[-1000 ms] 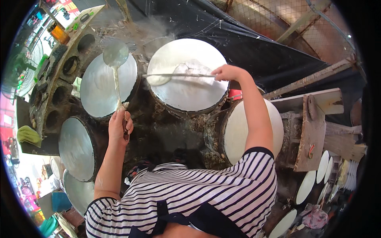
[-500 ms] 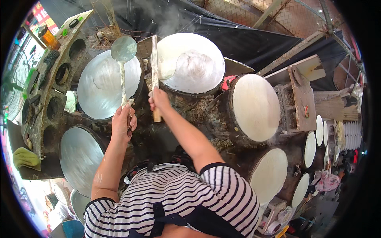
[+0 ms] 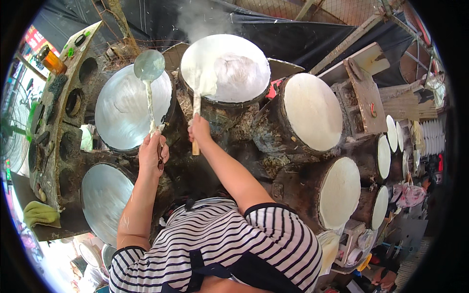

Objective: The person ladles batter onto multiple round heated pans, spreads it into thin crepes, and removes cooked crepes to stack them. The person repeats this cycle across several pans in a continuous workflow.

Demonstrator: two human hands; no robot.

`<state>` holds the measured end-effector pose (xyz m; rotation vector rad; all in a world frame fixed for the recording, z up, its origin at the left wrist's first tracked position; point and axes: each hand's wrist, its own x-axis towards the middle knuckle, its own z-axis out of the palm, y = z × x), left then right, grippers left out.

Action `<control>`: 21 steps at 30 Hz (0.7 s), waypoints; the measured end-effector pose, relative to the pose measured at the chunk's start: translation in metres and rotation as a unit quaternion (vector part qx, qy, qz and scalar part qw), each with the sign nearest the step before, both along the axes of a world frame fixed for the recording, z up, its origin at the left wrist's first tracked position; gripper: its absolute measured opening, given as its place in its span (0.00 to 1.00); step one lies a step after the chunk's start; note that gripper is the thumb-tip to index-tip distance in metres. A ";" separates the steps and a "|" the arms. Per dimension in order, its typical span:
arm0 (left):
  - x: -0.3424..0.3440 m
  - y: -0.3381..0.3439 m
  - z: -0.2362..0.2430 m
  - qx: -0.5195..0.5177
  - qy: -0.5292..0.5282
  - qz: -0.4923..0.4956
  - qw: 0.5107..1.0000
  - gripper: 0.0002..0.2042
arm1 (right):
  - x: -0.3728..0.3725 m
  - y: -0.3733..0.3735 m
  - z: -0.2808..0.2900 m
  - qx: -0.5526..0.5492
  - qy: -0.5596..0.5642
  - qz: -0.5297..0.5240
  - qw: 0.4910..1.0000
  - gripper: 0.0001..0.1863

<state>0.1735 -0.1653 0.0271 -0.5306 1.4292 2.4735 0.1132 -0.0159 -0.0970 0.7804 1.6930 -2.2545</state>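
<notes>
My left hand point(image 3: 153, 152) is closed round the handle of a ladle point(image 3: 149, 65), whose round metal bowl points away from me over the pale round pan point(image 3: 117, 105) at far left. Batter coats the ladle's handle. My right hand point(image 3: 199, 129) grips the wooden end of a long flat stick point(image 3: 197, 100), also smeared with batter. Its far end reaches over the left part of the steaming far-middle pan point(image 3: 244, 53). Beside the stick in that pan lies a whitish, crumpled patch of batter point(image 3: 209, 81); the pan's middle shows a bare grey patch.
A pan covered in pale batter point(image 3: 313, 112) stands to the right, another point(image 3: 339, 193) nearer me. A grey pan point(image 3: 105, 200) is at near left. A stained board with round holes point(image 3: 68, 117) runs along the left, bearing an amber jar point(image 3: 52, 59) and a green cloth point(image 3: 41, 214).
The stick's far end has gone from the pan's left rim to over its surface, and batter there is now bunched up. My left hand still holds the ladle. The view has shifted slightly.
</notes>
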 end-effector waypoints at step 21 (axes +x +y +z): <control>0.014 0.079 0.011 -0.002 0.011 -0.060 0.998 0.06 | 0.056 0.146 0.018 0.012 -0.045 0.037 0.998 0.29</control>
